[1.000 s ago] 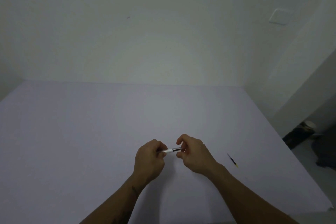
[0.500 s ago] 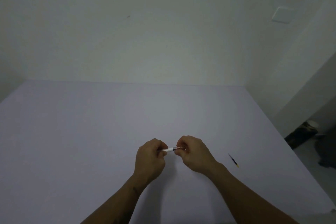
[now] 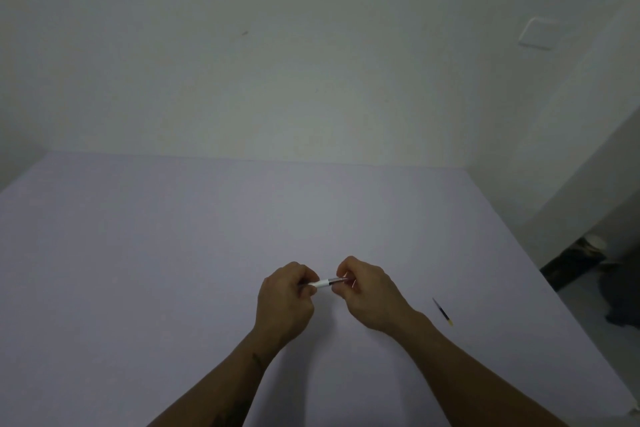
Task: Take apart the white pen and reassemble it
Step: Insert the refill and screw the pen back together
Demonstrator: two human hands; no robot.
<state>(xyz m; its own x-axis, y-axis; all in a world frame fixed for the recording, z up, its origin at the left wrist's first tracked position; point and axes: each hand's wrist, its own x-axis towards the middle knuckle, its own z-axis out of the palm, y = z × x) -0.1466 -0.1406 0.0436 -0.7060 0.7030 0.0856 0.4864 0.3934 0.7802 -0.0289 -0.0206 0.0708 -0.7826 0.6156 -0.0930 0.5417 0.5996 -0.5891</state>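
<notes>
The white pen (image 3: 323, 283) is held level between both hands, a little above the pale table (image 3: 173, 253). My left hand (image 3: 285, 302) is closed around its left end. My right hand (image 3: 369, 291) pinches the right end, where a darker grey section shows beside the white barrel. Both ends of the pen are hidden inside my fingers. A thin dark refill with a yellow tip (image 3: 442, 311) lies on the table to the right of my right wrist.
The table runs to a white wall at the back and on the right. Its right edge (image 3: 540, 274) drops to a floor with dark objects (image 3: 571, 262). A white wall plate (image 3: 538, 33) sits high on the right.
The hands stay close together on the pen. The visible stretch of pen between them shortened half a second ago and is slightly longer now. The refill has not moved.
</notes>
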